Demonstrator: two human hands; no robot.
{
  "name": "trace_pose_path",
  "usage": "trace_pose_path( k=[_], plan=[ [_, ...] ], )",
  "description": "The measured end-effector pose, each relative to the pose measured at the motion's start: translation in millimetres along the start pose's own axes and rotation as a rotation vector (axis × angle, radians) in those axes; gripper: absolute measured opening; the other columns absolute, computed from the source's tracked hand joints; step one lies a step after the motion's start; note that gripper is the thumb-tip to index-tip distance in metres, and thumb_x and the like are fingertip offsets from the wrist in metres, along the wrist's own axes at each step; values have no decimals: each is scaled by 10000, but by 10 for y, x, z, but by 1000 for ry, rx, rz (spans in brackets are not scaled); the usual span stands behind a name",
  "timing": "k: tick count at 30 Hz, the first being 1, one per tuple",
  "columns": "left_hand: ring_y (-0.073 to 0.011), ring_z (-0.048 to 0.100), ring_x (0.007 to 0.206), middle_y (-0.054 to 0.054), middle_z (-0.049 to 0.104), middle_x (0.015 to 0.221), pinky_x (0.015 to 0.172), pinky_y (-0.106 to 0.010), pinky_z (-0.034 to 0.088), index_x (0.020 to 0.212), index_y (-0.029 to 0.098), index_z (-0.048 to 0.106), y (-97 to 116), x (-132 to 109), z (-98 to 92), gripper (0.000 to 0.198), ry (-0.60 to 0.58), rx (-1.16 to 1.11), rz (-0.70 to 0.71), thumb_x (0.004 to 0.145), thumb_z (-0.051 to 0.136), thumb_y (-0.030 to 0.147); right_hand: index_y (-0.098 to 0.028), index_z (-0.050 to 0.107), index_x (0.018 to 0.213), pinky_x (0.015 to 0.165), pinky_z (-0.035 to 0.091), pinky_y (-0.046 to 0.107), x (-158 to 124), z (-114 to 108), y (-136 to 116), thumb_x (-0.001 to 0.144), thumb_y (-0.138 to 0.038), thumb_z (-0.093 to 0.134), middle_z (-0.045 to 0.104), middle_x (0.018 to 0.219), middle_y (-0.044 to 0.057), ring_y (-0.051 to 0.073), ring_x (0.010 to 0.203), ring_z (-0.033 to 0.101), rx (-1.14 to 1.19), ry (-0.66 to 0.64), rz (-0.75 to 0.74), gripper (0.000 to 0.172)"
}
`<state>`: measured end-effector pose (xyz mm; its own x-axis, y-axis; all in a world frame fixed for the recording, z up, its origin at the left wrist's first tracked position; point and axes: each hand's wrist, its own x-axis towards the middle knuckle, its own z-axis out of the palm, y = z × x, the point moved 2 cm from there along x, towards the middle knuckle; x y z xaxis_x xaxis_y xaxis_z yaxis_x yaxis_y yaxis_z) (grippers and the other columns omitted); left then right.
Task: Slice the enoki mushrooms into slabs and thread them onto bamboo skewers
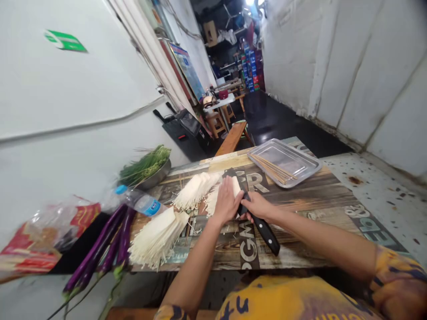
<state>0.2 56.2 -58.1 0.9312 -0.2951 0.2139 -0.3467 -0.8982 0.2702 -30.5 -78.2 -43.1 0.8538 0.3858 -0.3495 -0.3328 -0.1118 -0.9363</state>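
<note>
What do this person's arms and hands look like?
The left hand and right hand have no gloves, and the forearms are bare. The right sleeve is yellow with dark and purplish patches; little shows of the left sleeve, also yellow and dark.

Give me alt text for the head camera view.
A person's right hand grips a black-handled knife while the left hand rests on a white, fringed bundle, perhaps enoki, on a wood-patterned table. Around them lie similar bundles, purple eggplants, a plastic bottle, a bowl of greens and a metal tray of skewers.
</note>
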Motion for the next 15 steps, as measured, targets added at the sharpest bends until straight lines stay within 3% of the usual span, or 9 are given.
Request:
trace_pose_path(
  k=[4,8,11,13,15],
  plan=[
    [-245,83,1439,-185,159,1545,1163,-434,131,1467,73,149,82,193,-569,730,199,86,26,925,249,553,-167,482,786,308,391,166,-71,-7,-503,892,-131,400,604,466,-15,89,309,467,-27,-5,-209,139],
    [-274,132,1431,-198,189,1534,1155,-449,137,1450,53,194,-285,383,-1030,735,290,207,-22,920,273,556,-149,505,753,328,388,144,294,217,-921,900,-138,394,624,499,-1,64,320,449,-21,-140,-275,185],
    [-294,164,1422,-217,221,1520,1141,-460,160,1430,35,230,-779,424,-1084,705,255,250,-147,923,303,519,-145,509,745,355,404,137,696,478,-1006,895,-115,398,602,466,-8,64,334,460,-35,-209,-224,189],
    [-298,200,1410,-234,253,1502,1126,-454,193,1399,23,272,-1098,409,-995,662,194,256,-248,923,318,482,-142,509,744,365,415,145,920,644,-974,885,-95,408,586,443,-8,74,341,474,-47,-224,-180,180],
    [-297,320,1358,-248,385,1422,1087,-443,267,1330,22,364,-1337,381,-863,588,161,256,-277,924,321,445,-136,512,746,370,427,161,1077,760,-905,869,-76,430,578,435,0,89,348,492,-55,-214,-129,159]
  ],
)
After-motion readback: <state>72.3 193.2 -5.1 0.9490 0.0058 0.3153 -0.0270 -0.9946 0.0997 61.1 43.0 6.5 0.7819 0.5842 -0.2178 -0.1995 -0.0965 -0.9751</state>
